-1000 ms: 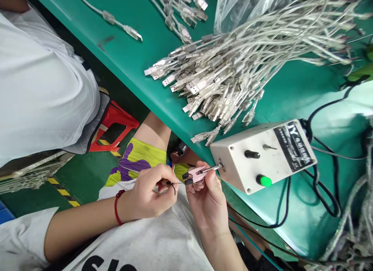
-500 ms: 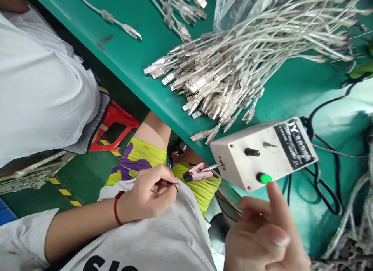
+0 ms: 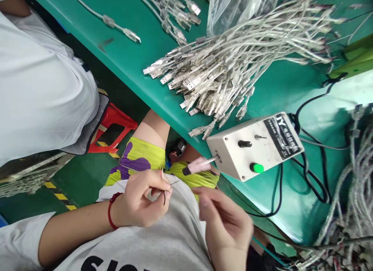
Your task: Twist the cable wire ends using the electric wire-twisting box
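Note:
My left hand (image 3: 148, 197) is closed in a pinch on the thin wires (image 3: 162, 173); light, red and black ends stick out between its fingertips. My right hand (image 3: 225, 224) is to the right, slightly smeared, with fingers loosely bent, thumb and forefinger a little apart and nothing visible between them. Above and between the hands, a small pink clip (image 3: 199, 165) with a dark tip sits on the metal shaft of a beige control box (image 3: 247, 146). The clip looks blurred. A green button (image 3: 258, 168), a black knob and a toggle switch are on the box.
A large pile of USB cables (image 3: 215, 72) lies on the green table (image 3: 116, 65), near a clear plastic bag (image 3: 241, 10). More cables (image 3: 344, 208) are at the lower right. A person in a white shirt (image 3: 43, 88) sits at left on a red stool (image 3: 116, 125).
My right hand has moved left and down, from beside the green button to near my left hand. The clip's outline has turned from distinct to blurred. My left hand still pinches the wires.

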Tool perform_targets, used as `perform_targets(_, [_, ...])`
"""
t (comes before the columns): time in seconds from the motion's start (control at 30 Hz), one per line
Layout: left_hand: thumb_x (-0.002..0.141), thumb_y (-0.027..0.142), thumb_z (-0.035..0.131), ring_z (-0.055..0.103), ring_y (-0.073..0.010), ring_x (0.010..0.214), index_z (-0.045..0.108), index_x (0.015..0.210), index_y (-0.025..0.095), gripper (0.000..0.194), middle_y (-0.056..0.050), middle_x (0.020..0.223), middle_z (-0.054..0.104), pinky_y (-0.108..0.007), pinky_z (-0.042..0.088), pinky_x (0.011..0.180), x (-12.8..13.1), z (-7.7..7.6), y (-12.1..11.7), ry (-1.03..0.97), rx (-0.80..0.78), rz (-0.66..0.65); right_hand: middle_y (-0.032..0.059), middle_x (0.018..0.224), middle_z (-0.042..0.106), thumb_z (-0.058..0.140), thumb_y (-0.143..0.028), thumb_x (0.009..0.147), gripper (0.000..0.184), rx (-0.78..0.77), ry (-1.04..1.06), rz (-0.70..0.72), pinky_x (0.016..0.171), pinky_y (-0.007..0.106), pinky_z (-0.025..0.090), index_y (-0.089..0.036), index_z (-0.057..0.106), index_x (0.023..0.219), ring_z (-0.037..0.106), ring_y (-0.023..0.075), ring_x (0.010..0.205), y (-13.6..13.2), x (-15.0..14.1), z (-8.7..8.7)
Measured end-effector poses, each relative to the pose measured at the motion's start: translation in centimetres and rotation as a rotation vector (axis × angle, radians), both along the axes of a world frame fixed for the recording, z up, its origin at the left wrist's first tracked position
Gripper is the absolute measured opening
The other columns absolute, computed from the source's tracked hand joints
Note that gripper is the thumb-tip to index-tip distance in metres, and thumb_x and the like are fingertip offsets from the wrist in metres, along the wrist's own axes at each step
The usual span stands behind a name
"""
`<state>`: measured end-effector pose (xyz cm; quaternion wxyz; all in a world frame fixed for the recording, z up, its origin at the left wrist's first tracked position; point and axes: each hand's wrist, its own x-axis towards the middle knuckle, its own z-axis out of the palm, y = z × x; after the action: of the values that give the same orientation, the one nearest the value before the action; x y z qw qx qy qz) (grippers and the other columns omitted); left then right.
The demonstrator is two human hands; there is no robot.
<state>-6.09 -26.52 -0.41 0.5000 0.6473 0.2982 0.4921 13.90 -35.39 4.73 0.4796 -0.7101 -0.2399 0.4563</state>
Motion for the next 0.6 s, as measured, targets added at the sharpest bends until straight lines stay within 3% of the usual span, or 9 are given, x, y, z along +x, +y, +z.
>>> perform_targets(0.17, [0.09, -0.003, 0.062, 0.052, -0.0122, 0.054, 0.062, 0.111, 0.025, 0.035, 0.005, 0.073, 0.063, -0.024, 0.049, 0.055, 0.3, 0.7, 0.2, 0.019, 0.083, -0.126, 0.0, 0.062, 0.064, 0.101, -0.06, 0.086, 0.035, -0.038, 0.395, 0.09, 0.053, 0.026, 0.036, -0.026, 0.093, 0.092, 0.045, 0.0124, 0.057, 1.9, -3.9, -1.9])
perform_targets(0.4, [0.088, -0.001, 0.062, 0.044, -0.0108, 0.053, 0.059, 0.106, 0.026, 0.033, 0.008, 0.07, 0.054, -0.023, 0.041, 0.053, 0.4, 0.8, 0.3, 0.083, 0.092, -0.156, -0.0026, 0.06, 0.061, 0.105, -0.055, 0.081, 0.032, 0.025, 0.449, 0.048, 0.056, 0.023, 0.037, -0.026, 0.091, 0.084, 0.045, 0.0099, 0.057, 1.8, -3.3, -2.2])
perform_targets(0.6, [0.089, -0.001, 0.062, 0.056, -0.0107, 0.056, 0.061, 0.113, 0.025, 0.035, 0.003, 0.079, 0.074, -0.022, 0.046, 0.053, 0.6, 0.9, 0.5, 0.037, 0.089, -0.149, -0.0042, 0.058, 0.063, 0.107, -0.048, 0.079, 0.031, 0.024, 0.581, 0.028, 0.047, 0.021, 0.023, -0.023, 0.089, 0.079, 0.028, 0.0044, 0.047, 3.1, -3.8, -1.7])
